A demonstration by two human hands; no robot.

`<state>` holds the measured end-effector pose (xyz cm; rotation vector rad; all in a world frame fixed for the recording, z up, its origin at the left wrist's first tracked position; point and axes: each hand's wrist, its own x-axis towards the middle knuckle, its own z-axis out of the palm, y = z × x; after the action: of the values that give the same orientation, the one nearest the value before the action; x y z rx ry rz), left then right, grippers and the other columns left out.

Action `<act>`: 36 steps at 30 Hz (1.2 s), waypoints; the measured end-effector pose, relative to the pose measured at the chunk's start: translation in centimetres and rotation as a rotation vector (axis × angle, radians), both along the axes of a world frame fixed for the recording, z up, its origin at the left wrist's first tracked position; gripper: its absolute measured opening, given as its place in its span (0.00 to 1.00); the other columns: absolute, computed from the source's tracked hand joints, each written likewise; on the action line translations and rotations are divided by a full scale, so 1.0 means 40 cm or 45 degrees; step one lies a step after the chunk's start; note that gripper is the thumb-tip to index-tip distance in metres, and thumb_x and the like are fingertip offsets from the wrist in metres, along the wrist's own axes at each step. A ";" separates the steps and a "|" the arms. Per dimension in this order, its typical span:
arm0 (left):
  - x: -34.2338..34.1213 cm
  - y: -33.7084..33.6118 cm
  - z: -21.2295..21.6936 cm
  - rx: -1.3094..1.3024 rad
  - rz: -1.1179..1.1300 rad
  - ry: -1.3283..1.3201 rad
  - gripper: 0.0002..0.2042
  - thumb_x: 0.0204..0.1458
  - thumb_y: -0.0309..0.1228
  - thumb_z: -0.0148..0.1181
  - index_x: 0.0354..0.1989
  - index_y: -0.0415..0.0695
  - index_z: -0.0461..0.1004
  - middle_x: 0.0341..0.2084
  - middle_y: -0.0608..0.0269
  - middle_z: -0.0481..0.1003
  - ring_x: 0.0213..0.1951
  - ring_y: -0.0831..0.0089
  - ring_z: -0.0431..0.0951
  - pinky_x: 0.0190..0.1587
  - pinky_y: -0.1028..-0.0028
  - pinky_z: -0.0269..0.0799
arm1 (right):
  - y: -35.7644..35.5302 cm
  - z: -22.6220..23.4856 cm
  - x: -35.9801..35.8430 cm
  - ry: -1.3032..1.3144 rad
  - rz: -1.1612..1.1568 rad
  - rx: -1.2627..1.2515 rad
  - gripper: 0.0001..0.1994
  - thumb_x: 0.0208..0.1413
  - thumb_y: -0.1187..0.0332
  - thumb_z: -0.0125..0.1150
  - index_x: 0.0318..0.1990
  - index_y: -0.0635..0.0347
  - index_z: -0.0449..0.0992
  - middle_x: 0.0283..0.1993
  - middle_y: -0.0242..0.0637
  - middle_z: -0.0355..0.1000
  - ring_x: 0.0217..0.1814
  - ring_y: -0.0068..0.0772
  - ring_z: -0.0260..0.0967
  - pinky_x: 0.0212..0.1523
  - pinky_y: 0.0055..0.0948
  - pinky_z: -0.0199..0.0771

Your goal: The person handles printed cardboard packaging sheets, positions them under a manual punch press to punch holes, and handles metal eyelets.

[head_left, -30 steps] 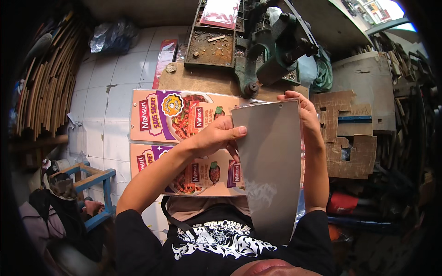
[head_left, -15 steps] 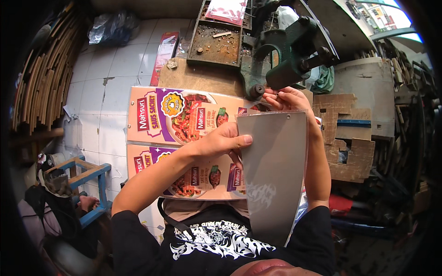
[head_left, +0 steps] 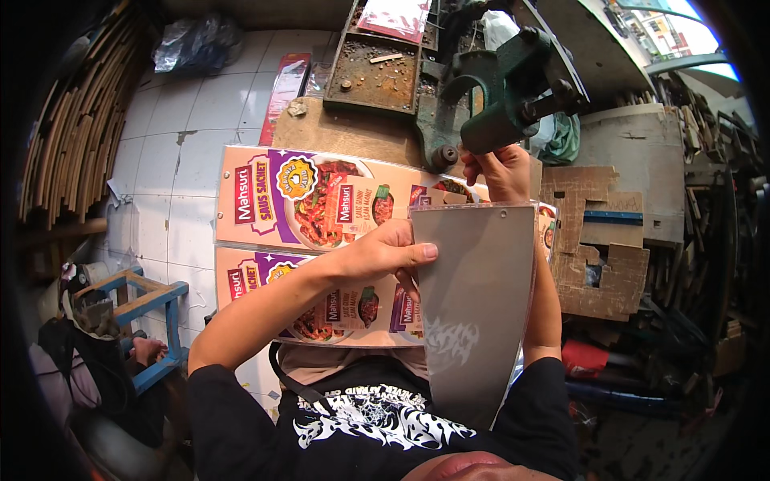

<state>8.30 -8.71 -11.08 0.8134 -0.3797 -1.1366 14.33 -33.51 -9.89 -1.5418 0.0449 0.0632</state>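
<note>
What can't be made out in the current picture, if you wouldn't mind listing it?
All in the head view:
- Lower printed panel: its right part is hidden behind the grey sheet.
- Grey sheet: its other face is turned away.
- Left hand: its fingertips are hidden behind that sheet.
- Right hand: anything pinched beside the green press is too small to tell.
- Tray: far end cut off by the top edge.

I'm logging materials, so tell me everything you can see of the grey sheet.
The grey sheet is long, thin and smooth, with a slight sheen like plastic or metal. A small hole sits near its top right corner, and a pale pattern shows at lower left, apparently a reflection. It stands tilted and slightly bowed, gripped at its upper left edge by the left hand, partly covering the right forearm.
</note>
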 end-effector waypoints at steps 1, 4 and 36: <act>0.001 0.000 0.003 0.000 0.001 -0.001 0.23 0.63 0.42 0.55 0.42 0.27 0.75 0.34 0.49 0.80 0.35 0.67 0.83 0.33 0.70 0.84 | -0.003 -0.006 0.002 -0.001 0.001 0.000 0.10 0.63 0.68 0.62 0.38 0.69 0.78 0.30 0.39 0.77 0.26 0.25 0.75 0.25 0.23 0.76; 0.002 0.000 0.014 -0.010 0.006 -0.007 0.22 0.63 0.41 0.55 0.43 0.27 0.75 0.34 0.50 0.80 0.34 0.68 0.83 0.33 0.71 0.83 | -0.009 -0.013 0.005 -0.003 -0.020 -0.008 0.09 0.61 0.69 0.64 0.38 0.69 0.79 0.29 0.37 0.77 0.26 0.23 0.74 0.26 0.22 0.74; 0.011 -0.005 -0.003 0.140 0.152 0.009 0.25 0.62 0.48 0.55 0.53 0.34 0.70 0.38 0.54 0.79 0.36 0.69 0.83 0.33 0.73 0.83 | -0.164 0.088 -0.373 0.385 0.333 -0.095 0.35 0.65 0.52 0.56 0.71 0.62 0.52 0.49 0.42 0.75 0.48 0.24 0.72 0.48 0.25 0.71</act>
<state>8.73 -8.89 -11.21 0.9164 -0.2607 -1.0555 -0.58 -40.07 -6.36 -1.5941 0.0858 0.5074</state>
